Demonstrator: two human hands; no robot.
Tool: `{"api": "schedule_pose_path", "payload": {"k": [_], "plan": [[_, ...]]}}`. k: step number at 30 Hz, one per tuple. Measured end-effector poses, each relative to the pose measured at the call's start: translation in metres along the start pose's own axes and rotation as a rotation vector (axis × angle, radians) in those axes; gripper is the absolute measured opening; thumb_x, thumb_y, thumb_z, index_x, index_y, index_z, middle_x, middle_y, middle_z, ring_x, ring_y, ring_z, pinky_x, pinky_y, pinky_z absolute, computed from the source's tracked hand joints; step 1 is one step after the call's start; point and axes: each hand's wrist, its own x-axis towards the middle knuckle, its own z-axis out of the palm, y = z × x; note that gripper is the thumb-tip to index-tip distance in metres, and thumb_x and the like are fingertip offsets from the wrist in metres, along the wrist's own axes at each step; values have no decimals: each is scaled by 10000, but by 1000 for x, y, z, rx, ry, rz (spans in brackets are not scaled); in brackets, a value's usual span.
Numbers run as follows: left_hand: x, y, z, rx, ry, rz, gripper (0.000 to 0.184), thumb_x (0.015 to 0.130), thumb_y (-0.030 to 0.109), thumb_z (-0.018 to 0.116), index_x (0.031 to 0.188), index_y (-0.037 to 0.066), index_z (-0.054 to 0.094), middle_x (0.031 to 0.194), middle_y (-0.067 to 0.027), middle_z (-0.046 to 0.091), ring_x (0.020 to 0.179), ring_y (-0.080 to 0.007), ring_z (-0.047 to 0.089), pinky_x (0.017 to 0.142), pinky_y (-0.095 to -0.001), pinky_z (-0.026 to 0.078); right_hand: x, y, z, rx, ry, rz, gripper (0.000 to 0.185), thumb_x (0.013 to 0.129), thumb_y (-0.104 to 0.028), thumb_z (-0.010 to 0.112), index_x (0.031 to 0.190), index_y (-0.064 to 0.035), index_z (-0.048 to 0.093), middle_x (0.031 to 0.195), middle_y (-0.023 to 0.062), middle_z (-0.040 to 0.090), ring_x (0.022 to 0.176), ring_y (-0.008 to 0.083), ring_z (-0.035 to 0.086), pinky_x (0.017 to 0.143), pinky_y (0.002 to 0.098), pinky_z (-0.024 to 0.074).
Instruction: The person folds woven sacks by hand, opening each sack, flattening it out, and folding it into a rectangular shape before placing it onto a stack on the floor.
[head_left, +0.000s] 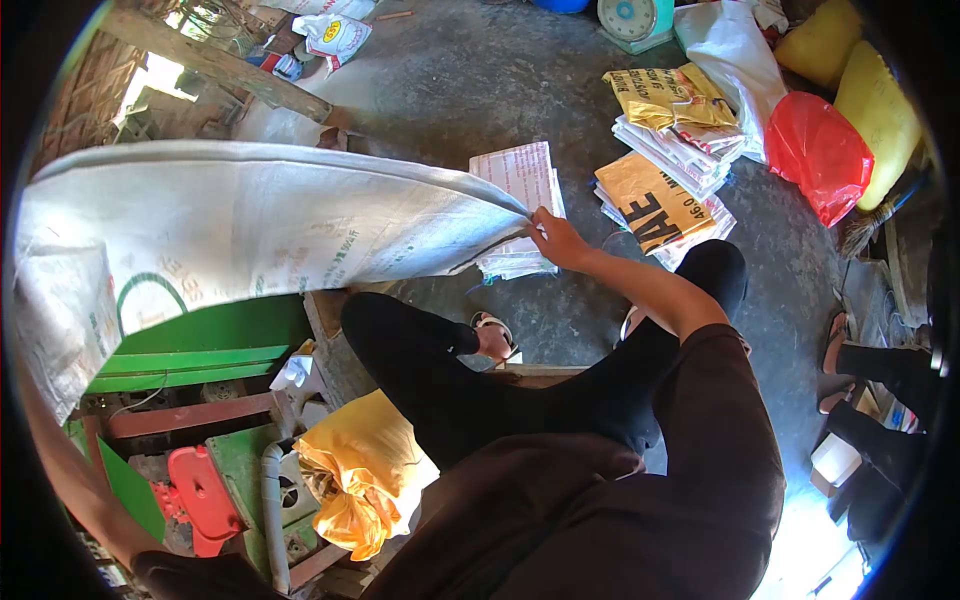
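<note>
A large white woven sack [260, 220] with faded green and red print is stretched across the left half of the view. My right hand [557, 241] grips one end of its edge, fingers closed on the fabric. From the lower left my left forearm [85, 490] reaches up to the sack's other end, where the hand itself is hidden. Just beyond my right hand lies a stack of folded white sacks [515, 165], partly covered by the stretched one. An orange-topped pile of folded sacks [655, 200] sits to the right of it.
Another folded pile with a yellow sack [670, 95] on top lies farther back, near a dial scale [632, 20]. Red [820, 155] and yellow bags [880, 115] stand right. Green-and-red machinery [205, 490] and a tied orange sack [365, 465] are left. Another person's legs [880, 375] show right.
</note>
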Motion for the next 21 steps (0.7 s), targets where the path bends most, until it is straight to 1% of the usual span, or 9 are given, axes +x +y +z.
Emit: {"api": "schedule_pose_path", "payload": {"k": [6, 7, 8, 10, 11, 15, 16, 17, 21], "plan": [[-29, -194, 25, 158, -334, -175, 526, 1021, 382, 501, 1348, -28, 546, 1332, -122, 594, 1165, -225, 580, 994, -319, 449, 21, 4, -43, -8, 28, -264, 157, 941, -110, 598, 1034, -39, 493, 895, 199, 651, 811, 371, 663, 693, 437, 508], [-55, -233, 48, -599, -314, -327, 429, 1021, 270, 539, 1342, -14, 548, 1274, -88, 608, 1113, -186, 591, 911, -285, 494, 26, -1, -53, -27, 88, -254, 161, 940, -98, 597, 1046, -42, 490, 887, 191, 644, 813, 357, 661, 697, 428, 507], [-79, -231, 53, -450, -337, -185, 373, 1008, 178, 559, 1321, -25, 548, 1212, -71, 610, 1066, -145, 593, 867, -248, 506, 31, -9, -66, -48, 147, -247, 167, 939, -87, 596, 1058, -45, 487, 879, 183, 637, 815, 344, 660, 700, 418, 506], [-132, -265, 72, -193, -307, -403, 369, 1014, 229, 565, 1267, -39, 585, 1089, -62, 655, 958, -129, 609, 849, -246, 503, 44, -19, -93, -24, 238, -193, 176, 940, -59, 589, 1077, -50, 478, 884, 163, 621, 835, 306, 651, 719, 391, 499], [-162, -237, 85, -416, -403, -500, 479, 1018, 390, 510, 1237, -14, 645, 1132, -69, 694, 994, -158, 603, 881, -313, 471, 51, -17, -109, 24, 267, -148, 180, 941, -42, 583, 1082, -52, 473, 898, 150, 612, 854, 281, 645, 734, 374, 494], [-278, -267, 153, -347, -375, -547, 376, 1001, 329, 578, 1200, 22, 665, 1048, -9, 663, 919, -105, 581, 806, -272, 472, 60, -18, -178, 72, 430, -227, 256, 944, 49, 531, 1145, -54, 411, 1009, 78, 515, 955, 156, 535, 839, 300, 457], [-310, -251, 175, -618, -276, -560, 369, 998, 327, 589, 1216, 36, 652, 961, 25, 640, 817, -101, 561, 742, -283, 474, 56, -31, -191, -5, 558, -263, 281, 946, 51, 525, 1176, -45, 396, 1003, 82, 506, 952, 161, 537, 859, 295, 454], [-327, -231, 177, -544, -458, -659, 443, 1005, 317, 586, 1315, 0, 580, 1205, -54, 641, 1063, -158, 590, 960, -301, 458, 57, -31, -201, 58, 624, -321, 298, 945, 54, 522, 1199, -23, 387, 1044, 103, 502, 976, 180, 537, 883, 290, 447], [-393, -132, 217, -932, -345, -700, 386, 989, 319, 617, 1267, 50, 613, 1180, -6, 647, 1012, -68, 572, 882, -270, 453, 48, -40, -239, -148, 878, -379, 297, 943, 59, 515, 1200, 10, 376, 1144, 148, 501, 1081, 224, 528, 948, 317, 433]]}}
